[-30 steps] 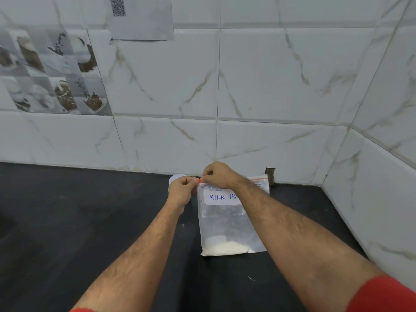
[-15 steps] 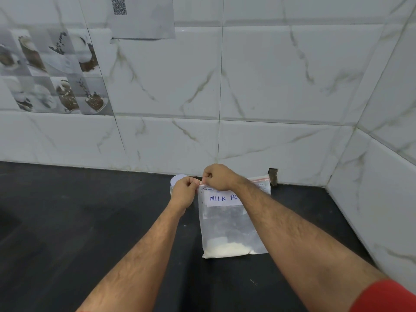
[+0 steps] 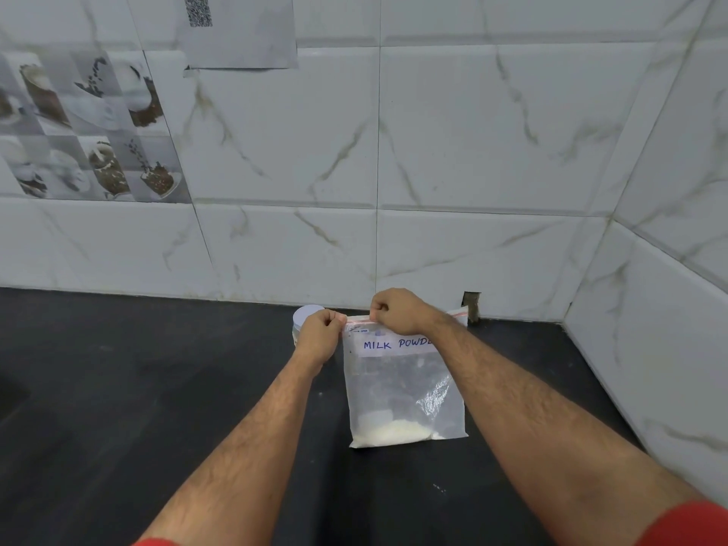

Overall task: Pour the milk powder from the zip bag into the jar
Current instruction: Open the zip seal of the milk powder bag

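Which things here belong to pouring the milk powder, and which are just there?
Part of the job:
zip bag
milk powder
jar
left hand
right hand

Just there:
sheet with a square code
picture tiles
black counter

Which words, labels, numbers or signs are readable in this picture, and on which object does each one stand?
"MILK POWDE": handwritten in blue on the white label of the zip bag; the right forearm hides the end of the word.
"OPEN" with a small arrow: tiny print at the bag's top left corner, barely legible.
QR code: on the paper sheet taped to the wall; a pattern, no readable text.
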`<act>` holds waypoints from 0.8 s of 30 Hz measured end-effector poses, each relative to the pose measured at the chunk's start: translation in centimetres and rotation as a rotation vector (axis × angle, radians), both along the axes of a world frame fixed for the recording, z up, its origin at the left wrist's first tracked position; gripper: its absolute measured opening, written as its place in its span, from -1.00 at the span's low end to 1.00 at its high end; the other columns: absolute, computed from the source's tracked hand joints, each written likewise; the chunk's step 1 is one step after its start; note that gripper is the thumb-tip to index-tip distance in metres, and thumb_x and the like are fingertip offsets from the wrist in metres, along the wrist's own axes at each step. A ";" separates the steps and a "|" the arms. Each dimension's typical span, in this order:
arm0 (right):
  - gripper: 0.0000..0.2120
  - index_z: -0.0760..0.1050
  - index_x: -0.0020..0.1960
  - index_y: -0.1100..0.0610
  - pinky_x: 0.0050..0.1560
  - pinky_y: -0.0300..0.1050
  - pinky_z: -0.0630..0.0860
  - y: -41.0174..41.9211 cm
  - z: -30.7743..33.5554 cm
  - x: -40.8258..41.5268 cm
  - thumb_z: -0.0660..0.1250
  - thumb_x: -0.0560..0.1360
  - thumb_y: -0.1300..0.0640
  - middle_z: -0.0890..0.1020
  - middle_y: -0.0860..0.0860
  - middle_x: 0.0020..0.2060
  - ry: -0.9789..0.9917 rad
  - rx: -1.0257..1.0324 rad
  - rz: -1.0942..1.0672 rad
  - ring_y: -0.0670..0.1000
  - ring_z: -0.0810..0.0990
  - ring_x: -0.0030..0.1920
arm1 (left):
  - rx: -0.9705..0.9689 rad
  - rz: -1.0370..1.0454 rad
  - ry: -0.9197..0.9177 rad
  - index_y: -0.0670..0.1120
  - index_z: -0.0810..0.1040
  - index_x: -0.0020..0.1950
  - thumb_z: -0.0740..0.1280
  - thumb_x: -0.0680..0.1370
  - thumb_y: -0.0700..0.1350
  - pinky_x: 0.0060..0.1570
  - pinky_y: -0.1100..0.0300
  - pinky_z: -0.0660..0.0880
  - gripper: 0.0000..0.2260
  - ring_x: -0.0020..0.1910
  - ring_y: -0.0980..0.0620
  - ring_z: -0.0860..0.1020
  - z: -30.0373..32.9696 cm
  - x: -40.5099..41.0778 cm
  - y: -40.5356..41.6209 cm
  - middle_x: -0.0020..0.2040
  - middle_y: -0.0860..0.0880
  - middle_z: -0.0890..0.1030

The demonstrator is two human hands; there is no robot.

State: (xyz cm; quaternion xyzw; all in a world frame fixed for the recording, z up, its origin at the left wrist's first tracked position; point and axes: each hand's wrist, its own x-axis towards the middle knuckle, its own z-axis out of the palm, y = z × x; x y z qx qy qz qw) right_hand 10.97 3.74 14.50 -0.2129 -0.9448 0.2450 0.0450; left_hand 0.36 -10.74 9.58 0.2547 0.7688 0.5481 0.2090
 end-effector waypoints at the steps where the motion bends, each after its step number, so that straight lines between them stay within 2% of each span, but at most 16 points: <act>1: -0.85 0.54 -0.14 0.05 0.02 -0.11 0.49 0.1 0.0 0.1 0.25 0.54 0.23 0.62 -0.06 -0.12 0.006 -0.002 -0.006 -0.02 0.55 -0.05 | -0.002 0.002 0.001 -0.14 0.54 -0.14 0.23 0.66 -0.13 -0.23 0.22 0.41 -0.79 -0.19 0.01 0.47 0.1 0.0 0.0 -0.24 -0.04 0.55; 6: -0.86 0.55 -0.13 0.04 -0.03 -0.16 0.42 0.7 0.2 0.8 0.26 0.54 0.21 0.60 -0.11 -0.14 0.011 0.010 -0.014 -0.04 0.54 -0.05 | -0.013 0.003 -0.011 -0.19 0.57 -0.06 0.24 0.65 -0.11 -0.18 0.19 0.42 -0.79 -0.15 -0.01 0.49 0.0 -0.2 0.0 -0.17 -0.09 0.58; 13: -0.85 0.57 -0.15 0.02 0.04 -0.10 0.52 1.8 0.3 2.2 0.28 0.52 0.21 0.63 -0.10 -0.15 0.014 0.023 -0.047 -0.01 0.58 -0.03 | -0.018 0.001 -0.002 -0.08 0.52 -0.19 0.23 0.66 -0.11 -0.26 0.21 0.39 -0.76 -0.16 -0.01 0.47 0.0 -0.2 0.2 -0.21 -0.05 0.56; 18: -0.78 0.51 -0.25 -0.09 0.11 -0.02 0.55 2.4 0.5 3.4 0.29 0.52 0.17 0.61 -0.17 -0.18 0.010 0.043 -0.075 -0.03 0.59 -0.03 | -0.029 0.000 0.009 -0.19 0.55 -0.04 0.21 0.67 -0.12 -0.22 0.23 0.41 -0.79 -0.14 -0.01 0.47 0.3 0.2 0.5 -0.14 -0.10 0.57; 24: -0.75 0.51 -0.28 -0.11 0.17 0.06 0.55 3.0 0.8 4.8 0.27 0.49 0.18 0.62 -0.20 -0.18 -0.008 0.068 -0.103 -0.01 0.60 0.00 | -0.034 0.003 0.016 -0.21 0.56 -0.02 0.22 0.67 -0.11 -0.23 0.19 0.41 -0.79 -0.13 -0.04 0.48 0.1 0.0 0.8 -0.11 -0.13 0.59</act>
